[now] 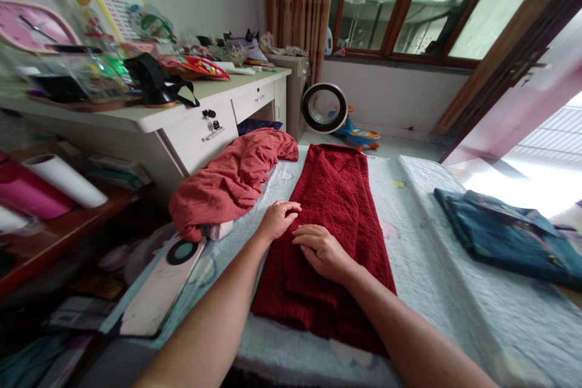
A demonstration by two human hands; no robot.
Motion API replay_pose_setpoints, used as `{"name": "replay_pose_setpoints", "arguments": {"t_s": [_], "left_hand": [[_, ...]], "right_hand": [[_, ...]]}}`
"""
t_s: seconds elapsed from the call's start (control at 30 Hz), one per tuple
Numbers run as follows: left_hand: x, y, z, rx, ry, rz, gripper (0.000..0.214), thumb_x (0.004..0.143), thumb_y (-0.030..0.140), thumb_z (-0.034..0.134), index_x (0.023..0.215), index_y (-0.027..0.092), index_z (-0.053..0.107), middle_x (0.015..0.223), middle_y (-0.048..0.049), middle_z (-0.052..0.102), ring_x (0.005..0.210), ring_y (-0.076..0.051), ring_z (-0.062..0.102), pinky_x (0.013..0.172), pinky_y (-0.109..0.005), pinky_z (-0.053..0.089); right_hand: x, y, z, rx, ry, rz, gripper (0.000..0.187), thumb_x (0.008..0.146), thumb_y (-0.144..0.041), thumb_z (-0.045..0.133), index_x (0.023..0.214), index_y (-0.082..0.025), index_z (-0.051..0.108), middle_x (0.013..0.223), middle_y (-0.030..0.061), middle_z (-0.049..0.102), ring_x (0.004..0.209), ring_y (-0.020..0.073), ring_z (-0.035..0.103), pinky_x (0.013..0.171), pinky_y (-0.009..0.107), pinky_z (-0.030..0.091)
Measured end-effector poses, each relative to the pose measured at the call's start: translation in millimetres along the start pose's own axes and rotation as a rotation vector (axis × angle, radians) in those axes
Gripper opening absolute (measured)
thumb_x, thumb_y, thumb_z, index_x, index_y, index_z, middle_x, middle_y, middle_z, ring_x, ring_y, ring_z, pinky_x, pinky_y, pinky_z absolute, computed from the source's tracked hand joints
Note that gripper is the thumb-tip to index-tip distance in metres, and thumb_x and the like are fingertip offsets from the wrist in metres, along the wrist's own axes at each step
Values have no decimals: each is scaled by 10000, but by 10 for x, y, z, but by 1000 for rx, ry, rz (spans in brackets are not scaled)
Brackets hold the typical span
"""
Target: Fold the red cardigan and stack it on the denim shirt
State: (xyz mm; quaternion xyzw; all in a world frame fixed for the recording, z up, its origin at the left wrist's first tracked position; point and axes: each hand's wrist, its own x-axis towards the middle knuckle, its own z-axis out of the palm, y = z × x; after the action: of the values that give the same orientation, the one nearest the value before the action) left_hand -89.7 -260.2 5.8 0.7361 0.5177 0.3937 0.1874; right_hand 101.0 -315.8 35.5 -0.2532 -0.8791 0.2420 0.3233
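A dark red, fuzzy-textured cloth item [341, 206], perhaps a garment, lies folded into a long strip on the bed. Its exact kind does not show. My left hand [276, 220] is at its left edge, fingers loosely bent with a gap between thumb and fingers. Flat on the upper layer rests my right hand [325, 251], its fingers stretched toward the left one. Neither hand visibly grips the fabric. Small creases run across the cloth, and its near end has uneven layers.
A crumpled coral-red cloth [236, 173] lies left on the pale blue bed cover [422, 236]. Folded blue denim [513, 233] is at the right. A cluttered desk [213, 103] stands beyond the left side, a washing machine [295, 88] and blue ride-on toy [357, 133] farther back.
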Motion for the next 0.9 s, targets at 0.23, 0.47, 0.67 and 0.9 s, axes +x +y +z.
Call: {"name": "replay_pose_setpoints", "arguments": {"t_s": [0.23,0.47,0.67,0.9], "left_hand": [[-52,197,-18,-14,110,107,237,818,46,551,900,213,697,1076,-28,721,1049,-164,643,994,-347,483],[-74,183,28,48,-19,78,209,803,90,606,927,228,704,1102,-23,717,1066,-177,636,1012,-354,479],[-51,121,94,163,-75,65,327,843,96,539,1112,229,667,1215,-30,673,1158,-171,599,1062,-343,441],[-8,145,133,375,-191,47,400,887,106,468,1251,202,604,1350,-58,597,1295,-206,496,1116,-390,364]], "right_hand": [[-1,12,-7,-127,-67,-59,232,842,-127,543,982,-210,708,1098,62,705,1072,210,613,985,392,442],[-13,-27,-18,-105,-81,-62,204,843,-129,532,918,-207,705,1038,51,716,1005,188,633,952,350,459],[-21,-2,-5,-110,-84,-66,169,836,-151,554,887,-208,705,1040,50,712,999,190,630,946,346,459],[-11,-19,-15,-101,-84,-88,160,823,-147,556,859,-197,703,1019,58,711,984,187,630,940,338,457]]}}
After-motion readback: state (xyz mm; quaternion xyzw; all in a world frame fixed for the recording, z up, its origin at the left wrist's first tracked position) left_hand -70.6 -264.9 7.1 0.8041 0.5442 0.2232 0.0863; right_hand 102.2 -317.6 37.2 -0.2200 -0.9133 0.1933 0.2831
